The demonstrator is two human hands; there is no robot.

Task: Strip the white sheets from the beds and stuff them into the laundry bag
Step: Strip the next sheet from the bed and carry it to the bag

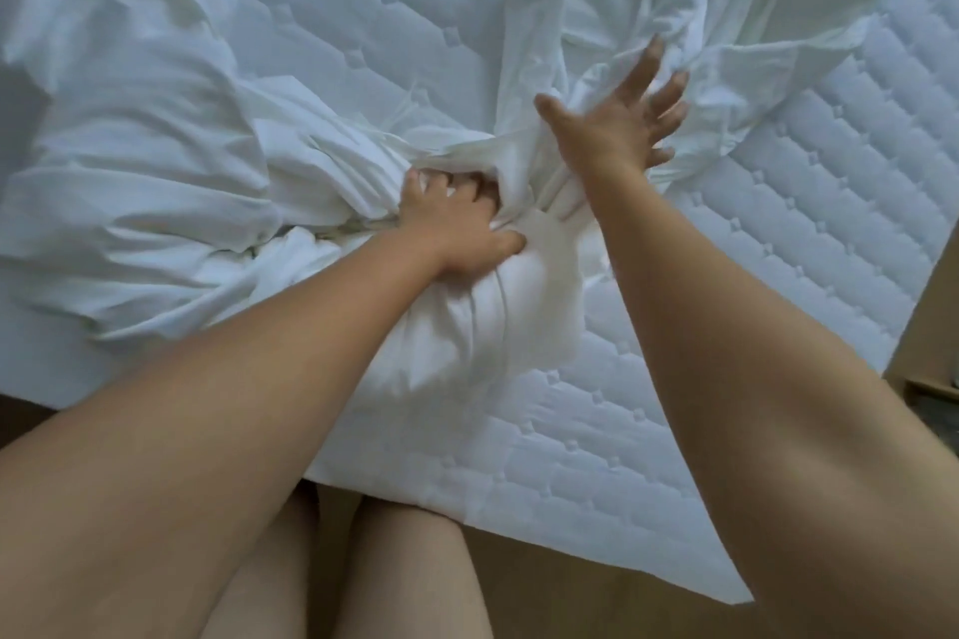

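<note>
A crumpled white sheet (pixel 145 182) lies bunched across the quilted mattress (pixel 648 431), gathered into a tight wad (pixel 498 306) near the bed's front edge. My left hand (pixel 456 228) grips the top of that wad, fingers dug into the folds. My right hand (pixel 617 119) is stretched out over the sheet just beyond it, fingers spread and straight, holding nothing. More loose sheet (pixel 726 0) trails toward the far right. No laundry bag is in view.
The mattress corner (pixel 726 586) juts toward me over a brown wooden floor (pixel 571 586). My bare legs (pixel 363 576) stand against the bed's edge. A brown piece of furniture (pixel 934 327) borders the bed on the right.
</note>
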